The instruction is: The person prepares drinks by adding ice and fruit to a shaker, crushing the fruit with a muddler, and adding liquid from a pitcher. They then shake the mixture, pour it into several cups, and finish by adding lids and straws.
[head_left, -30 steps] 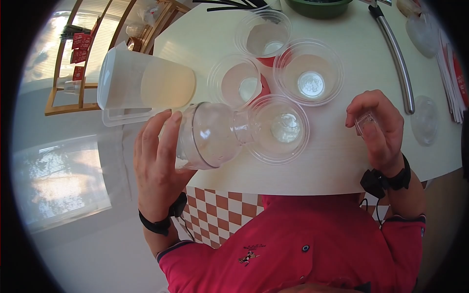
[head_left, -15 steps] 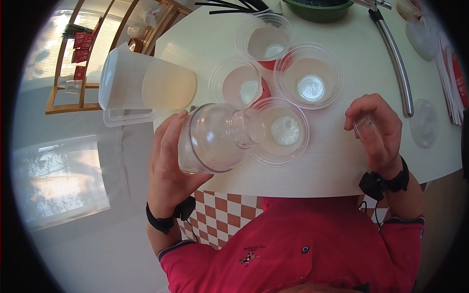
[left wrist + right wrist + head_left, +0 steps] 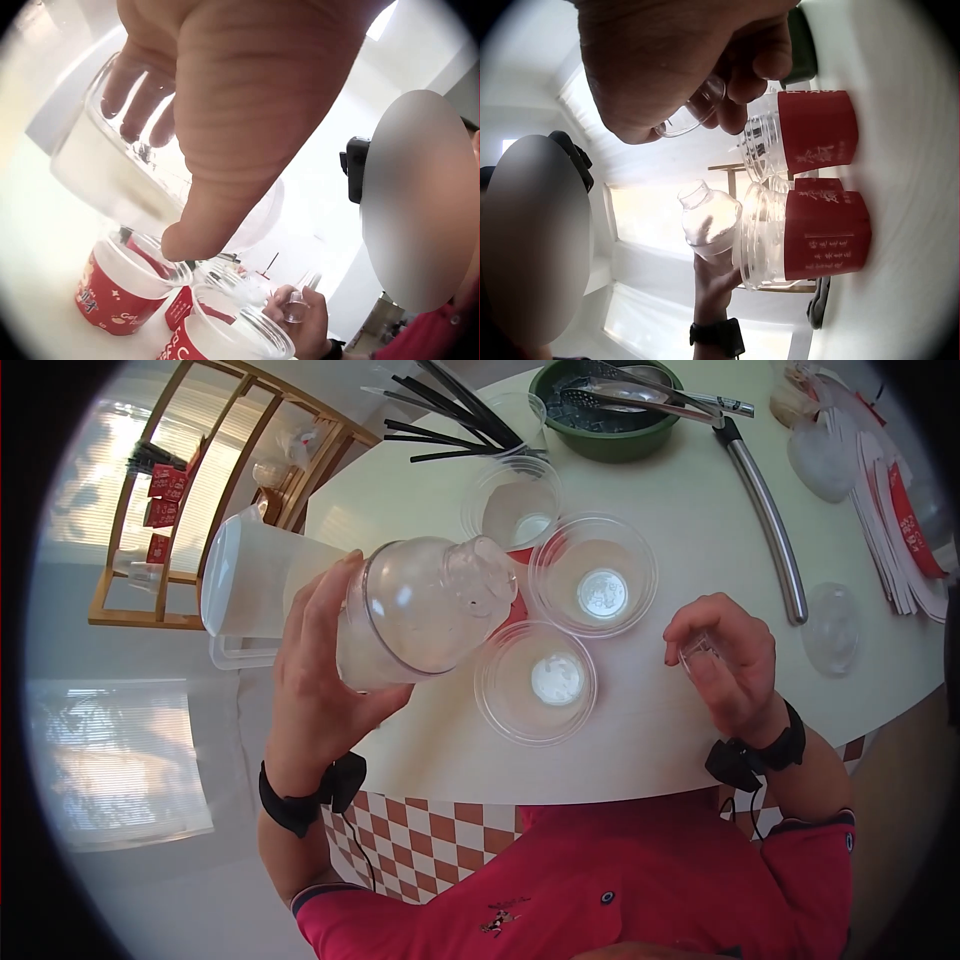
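Note:
In the head view the left hand (image 3: pixel 318 670) grips a clear shaker (image 3: pixel 410 605) tilted on its side, its mouth pointing right above the cups. The right hand (image 3: pixel 728 660) pinches a small clear cap (image 3: pixel 700 650), also seen in the right wrist view (image 3: pixel 697 109). Clear cups with red sleeves stand grouped on the table: a near cup (image 3: pixel 555 678), a right cup (image 3: pixel 602 593) and a back cup (image 3: pixel 530 525). Another one is mostly hidden behind the shaker's mouth. The left wrist view shows a red-sleeved cup (image 3: pixel 124 292) below the hand.
A translucent pitcher (image 3: pixel 255 575) stands at the left. Behind the cups are black straws (image 3: pixel 470 420) and a green bowl (image 3: pixel 610 445) with metal tools. A metal rod (image 3: pixel 765 520), a clear lid (image 3: pixel 832 628) and stacked sleeves (image 3: pixel 885 530) lie at the right.
The head view has shifted, bringing more of the bowl and straws into sight. The shaker has moved from the near cup toward the back cups, its mouth turned upward in the picture. The right hand keeps its pinch.

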`<state>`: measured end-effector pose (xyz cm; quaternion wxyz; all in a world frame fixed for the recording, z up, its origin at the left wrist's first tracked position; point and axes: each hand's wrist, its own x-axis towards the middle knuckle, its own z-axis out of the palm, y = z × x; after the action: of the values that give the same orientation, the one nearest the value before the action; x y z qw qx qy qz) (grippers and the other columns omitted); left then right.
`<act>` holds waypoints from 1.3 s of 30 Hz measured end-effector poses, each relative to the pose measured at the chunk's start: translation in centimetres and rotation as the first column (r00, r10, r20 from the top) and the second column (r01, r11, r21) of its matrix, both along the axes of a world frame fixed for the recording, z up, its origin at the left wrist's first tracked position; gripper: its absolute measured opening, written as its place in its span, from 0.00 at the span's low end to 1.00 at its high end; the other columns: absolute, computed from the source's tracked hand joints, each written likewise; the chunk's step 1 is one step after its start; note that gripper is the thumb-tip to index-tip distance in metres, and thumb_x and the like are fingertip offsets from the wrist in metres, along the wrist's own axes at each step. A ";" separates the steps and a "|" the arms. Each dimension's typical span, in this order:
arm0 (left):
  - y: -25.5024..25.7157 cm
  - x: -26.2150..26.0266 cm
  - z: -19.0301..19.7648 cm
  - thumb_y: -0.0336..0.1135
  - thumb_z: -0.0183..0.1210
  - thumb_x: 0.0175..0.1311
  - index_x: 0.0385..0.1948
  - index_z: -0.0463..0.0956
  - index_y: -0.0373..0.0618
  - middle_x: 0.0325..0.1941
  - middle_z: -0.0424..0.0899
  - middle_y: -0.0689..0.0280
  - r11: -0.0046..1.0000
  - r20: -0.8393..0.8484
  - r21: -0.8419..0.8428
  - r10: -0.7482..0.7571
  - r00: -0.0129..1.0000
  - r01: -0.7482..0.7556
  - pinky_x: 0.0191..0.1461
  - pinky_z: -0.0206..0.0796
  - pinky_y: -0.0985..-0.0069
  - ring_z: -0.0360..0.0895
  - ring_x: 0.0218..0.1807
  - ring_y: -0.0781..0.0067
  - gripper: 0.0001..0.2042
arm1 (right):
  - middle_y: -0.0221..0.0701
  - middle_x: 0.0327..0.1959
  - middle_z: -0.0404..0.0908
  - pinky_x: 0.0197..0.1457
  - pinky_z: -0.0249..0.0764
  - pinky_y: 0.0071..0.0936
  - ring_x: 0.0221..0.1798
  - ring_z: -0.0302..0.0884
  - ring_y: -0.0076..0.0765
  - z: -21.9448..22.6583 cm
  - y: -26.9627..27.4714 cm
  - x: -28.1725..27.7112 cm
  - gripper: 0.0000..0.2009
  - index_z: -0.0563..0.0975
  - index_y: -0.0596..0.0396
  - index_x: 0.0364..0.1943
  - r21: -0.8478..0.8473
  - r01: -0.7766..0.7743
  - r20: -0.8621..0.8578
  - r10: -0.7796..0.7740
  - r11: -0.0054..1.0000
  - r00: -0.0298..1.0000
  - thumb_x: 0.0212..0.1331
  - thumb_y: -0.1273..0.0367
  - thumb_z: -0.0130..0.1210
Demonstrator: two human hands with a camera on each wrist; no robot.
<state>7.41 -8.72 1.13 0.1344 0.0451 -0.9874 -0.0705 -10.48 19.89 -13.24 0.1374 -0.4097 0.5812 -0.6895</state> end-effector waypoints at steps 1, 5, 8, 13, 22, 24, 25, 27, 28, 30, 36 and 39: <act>-0.7 -0.7 0.3 0.26 0.76 0.32 0.67 0.65 0.43 0.65 0.75 0.54 1.000 -0.003 -0.006 -0.001 1.000 0.001 0.67 0.70 0.61 0.73 0.66 0.50 0.48 | 0.27 0.28 0.78 0.34 0.70 0.18 0.29 0.73 0.19 0.3 -0.7 -0.3 0.07 0.77 0.60 0.40 0.007 0.009 -0.005 -0.009 1.000 1.000 0.58 0.75 0.54; -1.9 -2.5 0.6 0.23 0.74 0.30 0.66 0.68 0.45 0.62 0.77 0.55 0.993 0.004 -0.117 -0.013 1.000 0.013 0.64 0.71 0.61 0.75 0.62 0.49 0.47 | 0.27 0.28 0.77 0.34 0.69 0.19 0.28 0.71 0.19 0.6 -1.6 -0.6 0.07 0.78 0.60 0.40 0.014 0.002 0.006 -0.002 1.000 1.000 0.58 0.75 0.54; -1.9 -3.1 1.0 0.22 0.74 0.30 0.66 0.69 0.47 0.60 0.77 0.56 0.984 0.026 -0.175 -0.024 0.999 0.028 0.62 0.70 0.60 0.75 0.60 0.50 0.47 | 0.27 0.28 0.77 0.33 0.68 0.19 0.28 0.70 0.18 0.6 -1.9 -0.5 0.07 0.78 0.59 0.40 0.005 0.002 0.017 -0.002 1.000 1.000 0.58 0.75 0.55; -1.3 -3.9 1.6 0.23 0.74 0.31 0.66 0.70 0.50 0.57 0.77 0.58 0.952 0.051 -0.296 -0.067 0.996 0.079 0.61 0.69 0.60 0.76 0.57 0.52 0.47 | 0.26 0.28 0.77 0.33 0.67 0.18 0.27 0.69 0.18 0.5 -1.7 -0.5 0.08 0.78 0.59 0.40 0.008 0.002 0.016 -0.002 1.000 1.000 0.57 0.75 0.55; -0.7 -4.3 2.6 0.23 0.75 0.33 0.66 0.71 0.53 0.57 0.77 0.59 0.915 0.081 -0.396 -0.045 0.996 0.073 0.61 0.69 0.59 0.76 0.57 0.53 0.46 | 0.26 0.28 0.77 0.32 0.67 0.19 0.27 0.69 0.18 0.7 -1.8 -0.5 0.08 0.78 0.58 0.40 0.020 0.008 0.019 -0.009 1.000 1.000 0.57 0.74 0.55; -0.6 -4.3 2.8 0.24 0.75 0.33 0.66 0.71 0.53 0.57 0.76 0.59 0.913 0.083 -0.401 -0.043 0.996 0.073 0.61 0.69 0.59 0.75 0.57 0.53 0.46 | 0.26 0.28 0.77 0.32 0.67 0.19 0.27 0.69 0.18 0.8 -1.8 -0.5 0.08 0.78 0.58 0.40 0.021 0.003 0.019 -0.004 1.000 1.000 0.57 0.74 0.55; -0.6 -4.3 2.8 0.24 0.76 0.33 0.66 0.71 0.53 0.57 0.76 0.59 0.915 0.084 -0.397 -0.045 0.995 0.075 0.61 0.69 0.59 0.75 0.58 0.53 0.46 | 0.26 0.28 0.77 0.32 0.67 0.19 0.27 0.69 0.18 0.9 -1.8 -0.5 0.08 0.78 0.58 0.40 0.022 0.001 0.019 -0.001 1.000 1.000 0.57 0.74 0.55; -0.6 -4.4 2.9 0.24 0.76 0.33 0.66 0.71 0.52 0.57 0.76 0.59 0.917 0.084 -0.391 -0.049 0.995 0.078 0.61 0.68 0.59 0.75 0.58 0.53 0.46 | 0.26 0.28 0.77 0.32 0.67 0.19 0.27 0.69 0.18 0.8 -1.8 -0.5 0.08 0.78 0.58 0.40 0.017 -0.003 0.018 0.002 1.000 1.000 0.57 0.74 0.55; -0.6 -4.4 2.9 0.24 0.76 0.33 0.66 0.71 0.52 0.57 0.77 0.59 0.920 0.083 -0.385 -0.046 0.995 0.075 0.61 0.69 0.59 0.75 0.58 0.53 0.46 | 0.26 0.28 0.77 0.32 0.67 0.18 0.27 0.69 0.18 0.8 -1.8 -0.5 0.08 0.78 0.59 0.40 0.015 -0.004 0.017 0.004 1.000 1.000 0.57 0.74 0.55; -0.5 -4.3 2.9 0.24 0.76 0.33 0.66 0.70 0.52 0.57 0.77 0.59 0.925 0.083 -0.372 -0.042 0.996 0.070 0.61 0.69 0.59 0.75 0.58 0.52 0.46 | 0.27 0.28 0.77 0.33 0.67 0.18 0.27 0.69 0.18 0.8 -1.8 -0.6 0.08 0.78 0.59 0.40 0.019 -0.003 0.006 0.003 1.000 1.000 0.57 0.74 0.55; -0.8 -4.3 2.3 0.23 0.75 0.31 0.67 0.69 0.50 0.58 0.77 0.58 0.953 0.073 -0.293 -0.062 0.995 0.081 0.62 0.69 0.60 0.75 0.58 0.52 0.47 | 0.27 0.28 0.77 0.33 0.68 0.19 0.28 0.70 0.19 0.8 -1.7 -0.6 0.08 0.78 0.59 0.40 -0.002 -0.009 0.013 0.009 1.000 1.000 0.57 0.74 0.55; -1.2 -4.0 2.0 0.24 0.75 0.33 0.67 0.68 0.49 0.60 0.76 0.56 0.991 0.069 -0.122 -0.043 0.997 0.051 0.63 0.69 0.60 0.75 0.60 0.50 0.47 | 0.27 0.28 0.78 0.33 0.68 0.19 0.28 0.71 0.19 0.8 -1.8 -0.6 0.08 0.78 0.59 0.40 0.003 -0.007 0.006 0.007 1.000 1.000 0.58 0.74 0.55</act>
<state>3.45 -9.97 3.12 0.1024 0.0159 -0.9946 -0.0110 -11.08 18.14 -12.45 0.1421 -0.4096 0.5803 -0.6894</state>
